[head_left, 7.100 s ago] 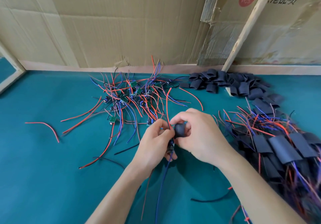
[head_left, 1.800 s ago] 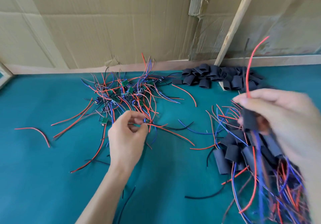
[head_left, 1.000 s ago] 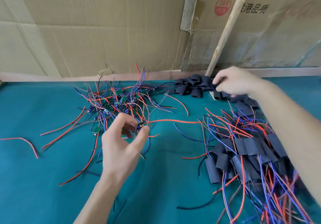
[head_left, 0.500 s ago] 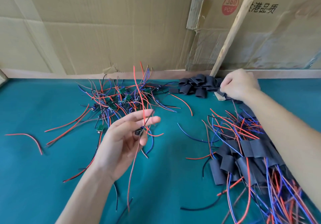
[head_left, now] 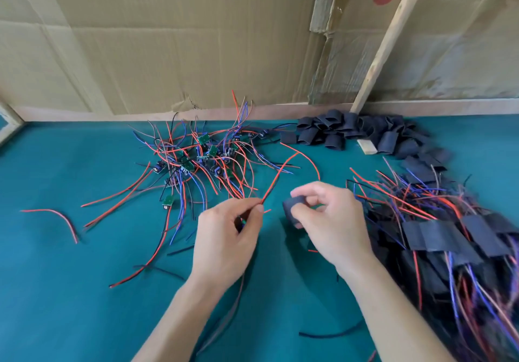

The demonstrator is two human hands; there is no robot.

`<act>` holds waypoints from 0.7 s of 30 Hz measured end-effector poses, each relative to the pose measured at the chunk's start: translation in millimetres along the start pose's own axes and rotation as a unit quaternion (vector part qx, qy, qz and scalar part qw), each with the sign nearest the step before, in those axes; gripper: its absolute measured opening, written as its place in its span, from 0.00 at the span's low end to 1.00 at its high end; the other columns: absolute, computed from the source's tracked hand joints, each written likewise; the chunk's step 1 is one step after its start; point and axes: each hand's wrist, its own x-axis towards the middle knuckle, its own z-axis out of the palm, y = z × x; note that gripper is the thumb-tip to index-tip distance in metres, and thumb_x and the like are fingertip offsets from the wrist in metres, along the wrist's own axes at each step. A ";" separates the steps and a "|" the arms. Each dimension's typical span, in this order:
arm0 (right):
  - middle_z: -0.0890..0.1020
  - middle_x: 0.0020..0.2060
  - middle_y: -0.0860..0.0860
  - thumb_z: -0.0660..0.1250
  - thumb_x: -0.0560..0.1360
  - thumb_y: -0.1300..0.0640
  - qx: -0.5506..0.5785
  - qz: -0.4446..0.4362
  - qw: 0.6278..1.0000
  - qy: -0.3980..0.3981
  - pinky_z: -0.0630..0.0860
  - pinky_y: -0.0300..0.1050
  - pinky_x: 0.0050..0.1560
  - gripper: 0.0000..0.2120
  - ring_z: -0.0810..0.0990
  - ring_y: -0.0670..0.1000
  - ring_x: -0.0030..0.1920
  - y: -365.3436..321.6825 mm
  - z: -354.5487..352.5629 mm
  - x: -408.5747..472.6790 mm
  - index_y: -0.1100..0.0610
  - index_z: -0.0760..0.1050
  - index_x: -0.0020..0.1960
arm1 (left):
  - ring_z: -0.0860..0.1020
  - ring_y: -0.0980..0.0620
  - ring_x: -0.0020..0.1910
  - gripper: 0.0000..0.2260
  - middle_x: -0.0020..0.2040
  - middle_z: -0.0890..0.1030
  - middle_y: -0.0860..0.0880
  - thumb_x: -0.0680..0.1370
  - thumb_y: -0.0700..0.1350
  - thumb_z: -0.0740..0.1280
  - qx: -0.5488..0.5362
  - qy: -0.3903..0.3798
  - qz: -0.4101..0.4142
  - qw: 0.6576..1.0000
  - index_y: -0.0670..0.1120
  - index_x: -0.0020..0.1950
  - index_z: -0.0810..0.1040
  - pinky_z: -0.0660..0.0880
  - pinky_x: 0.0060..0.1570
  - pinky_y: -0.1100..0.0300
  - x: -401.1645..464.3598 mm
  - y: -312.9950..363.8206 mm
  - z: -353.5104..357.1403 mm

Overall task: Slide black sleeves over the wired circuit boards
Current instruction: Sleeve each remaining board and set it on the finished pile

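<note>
a person's left hand [head_left: 224, 238] pinches a wired circuit board [head_left: 242, 221], mostly hidden in the curled fingers, its red wire [head_left: 276, 177] angling up and away to the right; the right hand [head_left: 328, 221] pinches a black sleeve [head_left: 292, 208] between thumb and fingertips, just right of the board, a small gap between; which way the sleeve's bore faces cannot be told; unsleeved boards [head_left: 202, 156] lie behind, spare sleeves [head_left: 337, 131] at the wall, finished ones [head_left: 438, 235] at right, all on the teal table [head_left: 70, 291].
</note>
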 end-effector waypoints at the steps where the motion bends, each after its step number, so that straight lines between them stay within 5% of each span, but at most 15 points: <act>1: 0.85 0.35 0.47 0.69 0.65 0.51 0.015 0.001 1.000 0.003 0.81 0.50 0.42 0.10 0.85 0.53 0.35 4.9 2.2 -0.6 0.47 0.85 0.45 | 0.75 0.62 0.32 0.07 0.34 0.80 0.62 0.76 0.47 0.68 -0.002 -0.004 0.003 1.000 0.51 0.45 0.86 0.68 0.35 0.73 -0.8 0.2 1.5; 5: 0.86 0.39 0.45 0.73 0.72 0.64 0.098 0.016 0.995 0.006 0.75 0.42 0.30 0.10 0.86 0.51 0.32 16.3 -1.7 2.1 0.49 0.83 0.47 | 0.73 0.59 0.29 0.06 0.31 0.78 0.59 0.76 0.44 0.69 -0.034 -0.019 -0.008 0.999 0.51 0.41 0.84 0.67 0.32 0.72 -2.6 -2.4 3.8; 9: 0.87 0.41 0.52 0.71 0.76 0.68 0.214 0.018 0.976 -0.047 0.81 0.43 0.33 0.09 0.87 0.56 0.36 14.3 0.5 -3.9 0.56 0.81 0.51 | 0.72 0.56 0.27 0.05 0.30 0.78 0.56 0.74 0.44 0.70 -0.040 -0.024 -0.020 0.999 0.53 0.40 0.83 0.68 0.30 0.68 -4.8 0.3 5.7; 16: 0.87 0.44 0.57 0.75 0.72 0.63 0.293 0.010 0.950 -0.107 0.83 0.46 0.40 0.08 0.88 0.58 0.40 12.0 12.1 -11.3 0.58 0.80 0.50 | 0.75 0.57 0.29 0.05 0.32 0.80 0.57 0.73 0.46 0.68 -0.026 -0.025 -0.007 0.999 0.52 0.42 0.84 0.69 0.31 0.70 -5.7 0.7 3.9; 21: 0.88 0.45 0.54 0.78 0.68 0.58 0.249 0.003 0.963 -0.106 0.84 0.51 0.43 0.13 0.88 0.60 0.41 13.5 11.1 -10.9 0.55 0.78 0.49 | 0.71 0.56 0.28 0.05 0.30 0.77 0.57 0.74 0.47 0.68 -0.018 -0.029 0.011 0.999 0.53 0.42 0.84 0.67 0.30 0.70 -7.4 2.0 5.0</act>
